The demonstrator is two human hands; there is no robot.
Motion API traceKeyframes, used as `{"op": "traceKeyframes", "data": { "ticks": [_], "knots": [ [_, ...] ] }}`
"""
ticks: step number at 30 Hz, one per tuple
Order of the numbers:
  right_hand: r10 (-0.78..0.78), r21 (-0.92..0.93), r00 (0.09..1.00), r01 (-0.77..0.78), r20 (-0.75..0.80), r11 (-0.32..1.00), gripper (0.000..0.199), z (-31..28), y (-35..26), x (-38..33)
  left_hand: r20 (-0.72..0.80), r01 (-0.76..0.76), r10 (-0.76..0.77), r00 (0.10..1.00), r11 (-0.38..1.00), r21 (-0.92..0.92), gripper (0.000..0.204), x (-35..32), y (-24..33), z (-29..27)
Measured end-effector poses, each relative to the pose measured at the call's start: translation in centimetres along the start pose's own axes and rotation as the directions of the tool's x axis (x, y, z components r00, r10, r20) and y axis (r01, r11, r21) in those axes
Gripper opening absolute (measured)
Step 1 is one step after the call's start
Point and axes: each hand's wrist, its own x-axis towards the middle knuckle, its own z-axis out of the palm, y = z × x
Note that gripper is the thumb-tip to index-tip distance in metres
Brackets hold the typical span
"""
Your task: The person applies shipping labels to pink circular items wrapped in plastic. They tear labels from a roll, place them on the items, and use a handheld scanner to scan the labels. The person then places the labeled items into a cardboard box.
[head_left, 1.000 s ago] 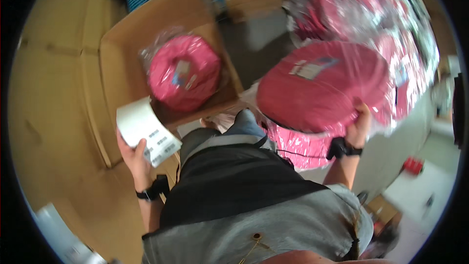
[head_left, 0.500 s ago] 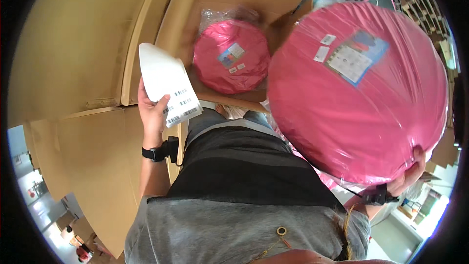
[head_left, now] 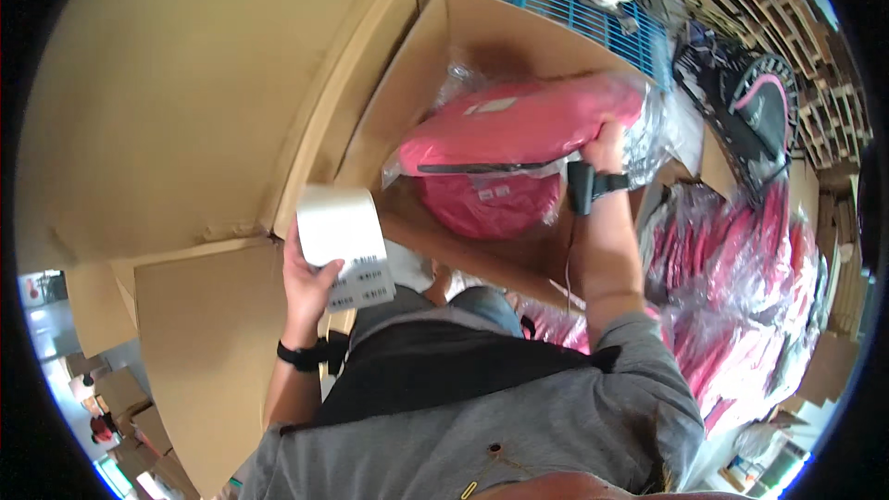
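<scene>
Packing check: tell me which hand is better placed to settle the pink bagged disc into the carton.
Right. The right hand already grips the pink bagged disc inside the open carton, above another pink disc. The left hand is busy holding a roll of labels outside the carton.

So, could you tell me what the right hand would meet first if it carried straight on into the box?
Probably the second pink plastic-wrapped disc in the cardboard box, below the one the right hand holds; depth is unclear.

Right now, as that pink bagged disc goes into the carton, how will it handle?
The pink bagged disc probably holds its flat shape: it stays level though the right hand grips only one edge. Likely light, since one hand carries it. Its loose clear wrap looks slippery and may slide.
</scene>
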Motion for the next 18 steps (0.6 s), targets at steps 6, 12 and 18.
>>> {"op": "traceKeyframes", "data": {
  "ticks": [6, 12, 18],
  "knots": [
    [0.106, 0.122, 0.960, -0.076, -0.261, 0.990, 0.005, -15.1, 19.4, 9.3, -0.045, 0.194, -0.191, 0.981, 0.978, 0.081, 0.079, -0.8, -1.4, -1.2],
    [0.156, -0.067, 0.871, -0.211, -0.465, 0.975, 0.015, -25.5, 26.9, 7.0, 0.008, 0.298, -0.303, 0.953, 0.942, 0.153, 0.081, -0.4, -3.1, -1.4],
    [0.310, -0.082, 0.803, -0.404, -0.510, 0.911, 0.032, -30.6, 32.6, 6.2, 0.131, 0.259, -0.277, 0.952, 0.956, 0.138, 0.081, 1.0, -2.6, -1.1]
  ]
}}
